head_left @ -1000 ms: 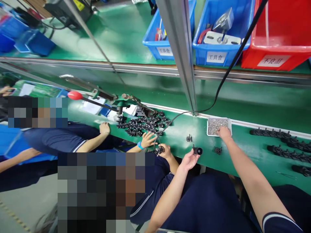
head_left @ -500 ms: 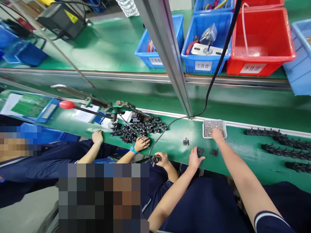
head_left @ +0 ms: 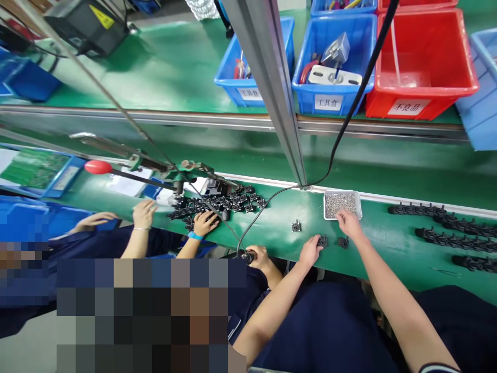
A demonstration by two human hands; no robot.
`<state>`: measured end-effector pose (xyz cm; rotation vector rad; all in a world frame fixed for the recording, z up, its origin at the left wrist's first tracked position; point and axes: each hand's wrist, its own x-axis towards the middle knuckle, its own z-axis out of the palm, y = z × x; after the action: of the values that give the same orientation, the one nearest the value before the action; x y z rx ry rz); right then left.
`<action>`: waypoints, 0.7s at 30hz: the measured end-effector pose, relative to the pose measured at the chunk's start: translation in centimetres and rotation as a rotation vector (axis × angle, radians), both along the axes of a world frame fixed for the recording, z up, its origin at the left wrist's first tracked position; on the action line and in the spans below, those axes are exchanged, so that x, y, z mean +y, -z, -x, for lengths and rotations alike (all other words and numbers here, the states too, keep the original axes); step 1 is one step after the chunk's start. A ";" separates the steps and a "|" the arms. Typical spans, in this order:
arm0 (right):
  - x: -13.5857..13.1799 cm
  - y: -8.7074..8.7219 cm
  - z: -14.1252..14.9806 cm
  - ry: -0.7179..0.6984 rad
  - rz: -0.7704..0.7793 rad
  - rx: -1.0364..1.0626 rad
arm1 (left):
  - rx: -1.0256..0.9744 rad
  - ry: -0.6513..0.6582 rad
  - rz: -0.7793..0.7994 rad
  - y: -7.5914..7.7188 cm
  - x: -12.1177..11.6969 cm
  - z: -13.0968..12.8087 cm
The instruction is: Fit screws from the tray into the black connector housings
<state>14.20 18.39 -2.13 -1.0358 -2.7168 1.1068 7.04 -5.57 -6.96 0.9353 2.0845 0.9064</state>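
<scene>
My left hand (head_left: 310, 250) rests on the green bench with its fingers closed against a small black plastic part (head_left: 322, 241). My right hand (head_left: 349, 225) is at the front edge of a white tray (head_left: 359, 211) of small metal screws (head_left: 338, 201). Its fingertips are pinched together; whatever they hold is too small to see. Below that hand lies a second black part (head_left: 342, 242), apart from it. Another black part with bright corners (head_left: 296, 226) sits to the left.
Rows of black parts (head_left: 446, 238) and tweezers (head_left: 444, 271) lie right. On the left, a co-worker's hand grips an electric screwdriver (head_left: 248, 256), the other touching a pile of black parts (head_left: 233, 201). A black cable (head_left: 330, 160) and metal post (head_left: 285, 103) cross the view.
My right hand has drawn back from among the screws to the tray's front edge. My left thumb has closed in by the part. The co-worker's free hand has shifted left onto the pile.
</scene>
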 end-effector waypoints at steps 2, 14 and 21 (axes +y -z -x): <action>-2.0 -0.3 -1.3 -0.070 0.204 0.050 | 0.005 0.007 0.002 -0.7 0.2 0.1; -9.6 -0.5 -3.8 0.167 0.918 0.268 | -0.194 -0.194 -0.393 -7.5 1.6 0.6; -10.6 -0.4 -6.0 0.240 0.571 0.056 | -0.143 -0.161 -0.219 -4.7 -0.4 0.3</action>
<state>20.22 7.77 -1.77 -1.3126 -2.1916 1.8728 6.76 -5.98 -2.30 0.7932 1.9872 1.2685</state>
